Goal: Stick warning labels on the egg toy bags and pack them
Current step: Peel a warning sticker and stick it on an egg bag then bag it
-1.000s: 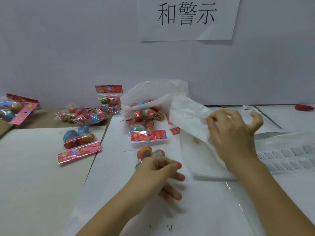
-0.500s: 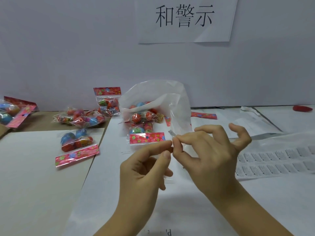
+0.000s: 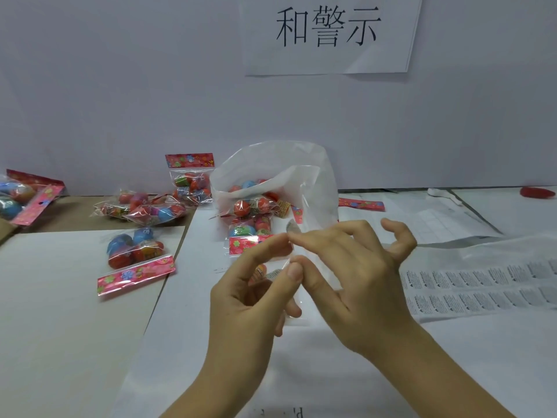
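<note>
My left hand [image 3: 250, 294] and my right hand [image 3: 358, 282] meet fingertip to fingertip above the table's middle. Between them they pinch a small, mostly clear warning label [image 3: 291, 227], with one end sticking up past the fingertips. An egg toy bag [image 3: 259, 271] lies on the white paper right behind the fingers, mostly hidden. Just beyond stands a large clear plastic bag [image 3: 271, 164], open at the top, with several egg toy bags inside. The sheet of warning labels [image 3: 482, 285] lies flat to the right.
More egg toy bags with red header cards lie at the left: one [image 3: 137, 257] on the beige sheet, a pile [image 3: 144, 208], one upright [image 3: 190, 179], and others at the edge [image 3: 21, 197]. A red strip [image 3: 361, 204] and a red object [image 3: 538, 192] lie far right.
My right hand let go of the white sheet and came to the middle. My left hand rose off the egg toy bag to meet it, and both now hold a label.
</note>
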### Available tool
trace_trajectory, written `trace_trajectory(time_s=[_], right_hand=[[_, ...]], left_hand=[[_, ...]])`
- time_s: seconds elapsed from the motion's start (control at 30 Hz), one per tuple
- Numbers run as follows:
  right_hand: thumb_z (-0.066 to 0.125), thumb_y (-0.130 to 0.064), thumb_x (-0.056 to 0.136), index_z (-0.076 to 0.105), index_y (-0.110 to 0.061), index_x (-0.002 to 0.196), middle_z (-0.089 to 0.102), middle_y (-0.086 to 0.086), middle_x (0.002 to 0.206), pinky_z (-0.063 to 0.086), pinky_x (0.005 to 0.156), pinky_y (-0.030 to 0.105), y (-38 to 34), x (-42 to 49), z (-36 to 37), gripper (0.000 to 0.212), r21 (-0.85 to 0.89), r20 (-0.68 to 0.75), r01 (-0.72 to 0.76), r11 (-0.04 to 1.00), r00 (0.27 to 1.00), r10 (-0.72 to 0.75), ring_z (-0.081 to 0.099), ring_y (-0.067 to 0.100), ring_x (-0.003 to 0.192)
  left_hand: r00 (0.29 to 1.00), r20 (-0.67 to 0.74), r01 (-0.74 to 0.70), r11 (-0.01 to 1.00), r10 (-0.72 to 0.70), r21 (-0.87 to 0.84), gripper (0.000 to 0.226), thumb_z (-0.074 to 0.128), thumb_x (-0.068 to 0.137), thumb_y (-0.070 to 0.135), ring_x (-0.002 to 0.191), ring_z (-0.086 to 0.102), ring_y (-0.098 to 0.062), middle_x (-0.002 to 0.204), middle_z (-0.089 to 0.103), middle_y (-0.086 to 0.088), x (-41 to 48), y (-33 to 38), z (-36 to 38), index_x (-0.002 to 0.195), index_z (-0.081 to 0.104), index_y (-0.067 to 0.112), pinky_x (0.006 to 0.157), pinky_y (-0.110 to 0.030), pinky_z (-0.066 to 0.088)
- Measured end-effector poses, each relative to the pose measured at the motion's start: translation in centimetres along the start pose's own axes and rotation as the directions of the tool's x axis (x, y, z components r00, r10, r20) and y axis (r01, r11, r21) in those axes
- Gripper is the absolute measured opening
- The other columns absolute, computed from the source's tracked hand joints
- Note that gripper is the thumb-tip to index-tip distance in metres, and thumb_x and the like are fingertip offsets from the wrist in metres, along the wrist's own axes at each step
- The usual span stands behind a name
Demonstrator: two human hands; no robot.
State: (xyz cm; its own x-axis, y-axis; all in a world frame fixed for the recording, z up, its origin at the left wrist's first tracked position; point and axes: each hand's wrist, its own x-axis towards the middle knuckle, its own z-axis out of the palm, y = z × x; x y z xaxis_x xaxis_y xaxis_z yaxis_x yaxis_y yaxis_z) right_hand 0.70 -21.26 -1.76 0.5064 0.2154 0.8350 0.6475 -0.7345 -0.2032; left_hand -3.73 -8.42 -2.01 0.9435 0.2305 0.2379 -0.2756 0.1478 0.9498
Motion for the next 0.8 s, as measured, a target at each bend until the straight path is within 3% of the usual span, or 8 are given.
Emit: trace_trajectory(time_s=[0.1, 0.17, 0.27, 0.47, 0.6, 0.67, 0.73, 0.8], right_hand=[[0.049, -0.047, 0.088, 0.061, -0.042, 0.100, 0.063, -0.022, 0.090, 0.023, 0.097, 0.033, -0.5, 0.3, -0.3, 0.018, 0.262, 0.057, -0.252, 0.932, 0.968, 0.246, 0.055, -0.004, 0.092], [0.050, -0.050, 0.081, 0.055, -0.049, 0.092, 0.060, -0.023, 0.088, 0.022, 0.095, 0.022, -0.4, 0.5, -0.4, 0.012, 0.321, 0.103, -0.356, 0.878, 0.934, 0.341, 0.053, -0.005, 0.093], [0.047, -0.058, 0.076, 0.058, -0.047, 0.078, 0.064, -0.023, 0.087, 0.021, 0.092, 0.019, -0.3, 0.5, -0.3, 0.015, 0.356, 0.230, -0.430, 0.830, 0.901, 0.368, 0.052, -0.004, 0.098], [0.047, -0.060, 0.073, 0.058, -0.047, 0.071, 0.063, -0.026, 0.094, 0.018, 0.092, 0.016, -0.4, 0.6, -0.5, 0.017, 0.408, 0.312, -0.462, 0.788, 0.881, 0.355, 0.050, -0.002, 0.106], [0.050, -0.059, 0.071, 0.062, -0.044, 0.073, 0.064, -0.027, 0.095, 0.018, 0.092, 0.016, -0.6, 0.7, -0.6, 0.019, 0.446, 0.332, -0.465, 0.765, 0.880, 0.341, 0.051, 0.001, 0.108], [0.055, -0.055, 0.072, 0.060, -0.044, 0.072, 0.063, -0.026, 0.094, 0.021, 0.099, 0.023, -0.7, 0.5, -0.4, 0.013, 0.452, 0.270, -0.427, 0.783, 0.902, 0.336, 0.052, 0.001, 0.105], [0.058, -0.048, 0.073, 0.061, -0.040, 0.071, 0.064, -0.020, 0.088, 0.033, 0.100, 0.043, -0.6, 0.5, -0.3, 0.008, 0.514, 0.166, -0.430, 0.742, 0.899, 0.406, 0.057, 0.013, 0.101], [0.058, -0.043, 0.072, 0.062, -0.043, 0.074, 0.064, -0.020, 0.080, 0.046, 0.087, 0.042, -0.4, 0.7, -0.7, 0.005, 0.637, 0.086, -0.441, 0.632, 0.855, 0.511, 0.059, 0.017, 0.092]], left_hand=[[0.999, -0.014, 0.051, 0.993, -0.052, -0.103, 0.020, 0.071, 0.071, 0.025, 0.041, 0.050, -0.013, 0.053, 0.057, -0.003, 0.6, 0.2, -0.2, 0.090, 0.078, 0.030, 0.036, -0.021, 0.038], [0.995, -0.021, 0.097, 0.981, -0.102, -0.165, 0.020, 0.078, 0.064, 0.015, 0.037, 0.047, -0.013, 0.049, 0.053, -0.003, 0.9, 0.3, -0.3, 0.081, 0.078, 0.026, 0.034, -0.020, 0.036], [0.986, -0.050, 0.142, 0.965, -0.156, -0.222, 0.017, 0.069, 0.058, 0.027, 0.035, 0.042, -0.011, 0.049, 0.053, -0.003, 1.2, 0.6, -0.3, 0.072, 0.077, 0.024, 0.034, -0.019, 0.032], [0.976, -0.063, 0.190, 0.957, -0.208, -0.221, 0.014, 0.063, 0.066, 0.021, 0.036, 0.040, -0.011, 0.052, 0.053, -0.003, 1.2, 0.4, -0.3, 0.069, 0.076, 0.023, 0.034, -0.018, 0.031], [0.979, -0.030, 0.190, 0.951, -0.203, -0.242, 0.013, 0.065, 0.065, 0.021, 0.037, 0.042, -0.012, 0.055, 0.055, -0.004, 1.2, 0.3, -0.4, 0.071, 0.076, 0.022, 0.035, -0.019, 0.033], [0.984, 0.011, 0.174, 0.958, -0.176, -0.227, 0.016, 0.075, 0.061, 0.020, 0.039, 0.046, -0.014, 0.059, 0.059, -0.007, 1.4, 0.0, -0.7, 0.076, 0.077, 0.022, 0.036, -0.020, 0.037], [0.991, 0.042, 0.131, 0.973, -0.126, -0.192, 0.028, 0.075, 0.061, 0.028, 0.047, 0.056, -0.016, 0.079, 0.069, -0.002, 2.0, -0.5, -1.1, 0.089, 0.076, 0.028, 0.041, -0.023, 0.045], [0.997, 0.028, 0.067, 0.998, -0.067, 0.013, 0.051, 0.076, 0.061, 0.039, 0.071, 0.067, -0.013, 0.102, 0.068, 0.017, 3.1, -1.4, -2.1, 0.111, 0.063, 0.042, 0.055, -0.021, 0.053]])
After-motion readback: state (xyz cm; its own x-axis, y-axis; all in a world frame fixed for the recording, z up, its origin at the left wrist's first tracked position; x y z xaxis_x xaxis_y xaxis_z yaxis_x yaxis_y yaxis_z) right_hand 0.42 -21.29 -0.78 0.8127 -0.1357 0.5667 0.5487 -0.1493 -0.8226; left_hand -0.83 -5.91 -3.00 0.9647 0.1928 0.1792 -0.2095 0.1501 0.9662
